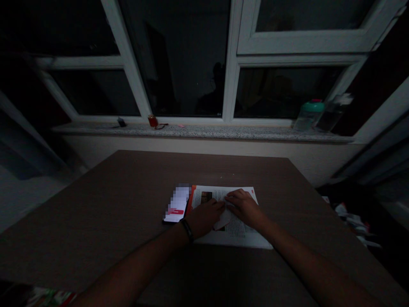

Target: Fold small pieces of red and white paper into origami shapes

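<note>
A small pale piece of paper (223,220) lies over a printed sheet (238,232) with text, pictures and an orange left edge. My left hand (204,217), with a dark band at the wrist, has its fingers closed at the upper left part of the small paper. From the other side, my right hand (246,207) holds the same paper, thumb and fingertips bent in at its top right. The fingertips of both hands nearly meet. Dim light hides how the paper is folded, if at all. Left of the sheet is a lit phone (177,203).
The brown table (134,187) reaches to the wall below a stone windowsill (204,131). Along the sill stand a small red jar (152,121), a dark little bottle (121,122), a green-lidded bottle (309,114) and a clear bottle (334,113). Crumpled items (351,221) lie beyond the right edge.
</note>
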A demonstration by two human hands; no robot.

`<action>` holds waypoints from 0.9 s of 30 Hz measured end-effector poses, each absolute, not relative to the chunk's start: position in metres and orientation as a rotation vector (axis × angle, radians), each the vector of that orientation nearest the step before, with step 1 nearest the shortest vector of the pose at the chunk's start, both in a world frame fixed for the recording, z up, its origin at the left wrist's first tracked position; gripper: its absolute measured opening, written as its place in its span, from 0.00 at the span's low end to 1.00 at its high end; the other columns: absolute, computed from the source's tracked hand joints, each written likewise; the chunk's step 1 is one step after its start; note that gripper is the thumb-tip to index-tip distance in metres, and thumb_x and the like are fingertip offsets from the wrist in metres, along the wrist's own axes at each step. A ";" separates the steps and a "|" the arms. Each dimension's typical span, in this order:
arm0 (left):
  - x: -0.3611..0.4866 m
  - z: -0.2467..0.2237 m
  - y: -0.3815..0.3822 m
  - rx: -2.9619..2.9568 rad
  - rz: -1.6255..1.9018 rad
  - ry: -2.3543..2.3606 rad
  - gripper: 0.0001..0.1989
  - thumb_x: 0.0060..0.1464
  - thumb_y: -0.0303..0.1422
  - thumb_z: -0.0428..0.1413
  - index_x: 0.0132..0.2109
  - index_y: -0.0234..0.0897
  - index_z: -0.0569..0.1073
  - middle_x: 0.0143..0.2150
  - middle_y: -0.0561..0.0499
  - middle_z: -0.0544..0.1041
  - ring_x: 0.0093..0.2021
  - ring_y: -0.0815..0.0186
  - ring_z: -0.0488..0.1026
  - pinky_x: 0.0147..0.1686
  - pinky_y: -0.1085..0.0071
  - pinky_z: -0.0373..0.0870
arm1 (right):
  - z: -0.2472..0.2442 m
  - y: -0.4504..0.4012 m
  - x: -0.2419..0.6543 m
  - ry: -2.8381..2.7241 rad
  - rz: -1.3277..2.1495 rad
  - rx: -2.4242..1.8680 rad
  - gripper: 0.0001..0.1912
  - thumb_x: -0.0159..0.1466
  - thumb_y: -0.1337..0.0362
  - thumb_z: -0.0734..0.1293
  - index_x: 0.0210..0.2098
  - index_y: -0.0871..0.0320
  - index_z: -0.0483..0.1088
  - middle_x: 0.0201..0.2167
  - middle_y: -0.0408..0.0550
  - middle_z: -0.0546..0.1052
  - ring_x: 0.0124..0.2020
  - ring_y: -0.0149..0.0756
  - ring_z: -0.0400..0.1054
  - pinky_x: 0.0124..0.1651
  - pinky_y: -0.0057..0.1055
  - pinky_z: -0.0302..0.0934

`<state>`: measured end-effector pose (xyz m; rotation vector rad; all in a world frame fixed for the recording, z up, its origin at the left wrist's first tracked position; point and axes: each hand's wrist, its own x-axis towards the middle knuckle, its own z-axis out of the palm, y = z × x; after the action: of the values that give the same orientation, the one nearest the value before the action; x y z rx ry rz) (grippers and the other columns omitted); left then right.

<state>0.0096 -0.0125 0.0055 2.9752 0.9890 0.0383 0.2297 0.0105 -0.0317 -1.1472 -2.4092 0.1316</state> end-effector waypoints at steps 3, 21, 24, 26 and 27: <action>0.010 0.006 -0.012 2.950 0.043 0.997 0.17 0.63 0.24 0.52 0.58 0.33 0.65 0.56 0.44 0.70 0.52 0.59 0.65 0.48 0.67 0.67 | -0.034 0.011 0.231 -2.405 0.143 -1.131 0.16 0.67 0.63 0.66 0.54 0.51 0.73 0.50 0.51 0.76 0.51 0.45 0.66 0.53 0.44 0.60; 0.009 0.003 -0.010 2.938 0.083 0.990 0.17 0.62 0.24 0.51 0.57 0.33 0.66 0.58 0.43 0.69 0.52 0.58 0.66 0.48 0.65 0.68 | -0.028 0.018 0.225 -2.370 0.231 -1.252 0.18 0.64 0.66 0.67 0.54 0.54 0.71 0.50 0.52 0.73 0.51 0.45 0.64 0.53 0.43 0.58; 0.008 0.004 -0.010 2.958 0.085 0.974 0.16 0.62 0.24 0.50 0.56 0.32 0.67 0.58 0.43 0.70 0.52 0.58 0.66 0.50 0.64 0.67 | -0.027 0.018 0.223 -2.363 0.227 -1.275 0.19 0.63 0.67 0.66 0.54 0.55 0.71 0.50 0.52 0.73 0.51 0.45 0.63 0.53 0.43 0.57; 0.007 0.004 -0.010 2.947 0.104 0.972 0.16 0.62 0.24 0.51 0.57 0.34 0.67 0.58 0.44 0.70 0.53 0.58 0.66 0.51 0.64 0.66 | -0.027 0.017 0.222 -2.356 0.216 -1.278 0.21 0.63 0.68 0.66 0.55 0.56 0.70 0.50 0.52 0.73 0.52 0.46 0.63 0.54 0.43 0.57; 0.006 0.003 -0.010 2.939 0.120 0.968 0.17 0.62 0.25 0.52 0.58 0.34 0.66 0.59 0.44 0.69 0.54 0.58 0.66 0.51 0.64 0.66 | -0.027 0.017 0.222 -2.351 0.210 -1.275 0.21 0.63 0.68 0.66 0.56 0.56 0.69 0.50 0.53 0.73 0.52 0.46 0.63 0.54 0.43 0.57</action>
<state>0.0064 -0.0102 0.0034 2.9391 0.9683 0.1203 0.2219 0.0169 -0.0272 -1.2748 -2.3510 0.2104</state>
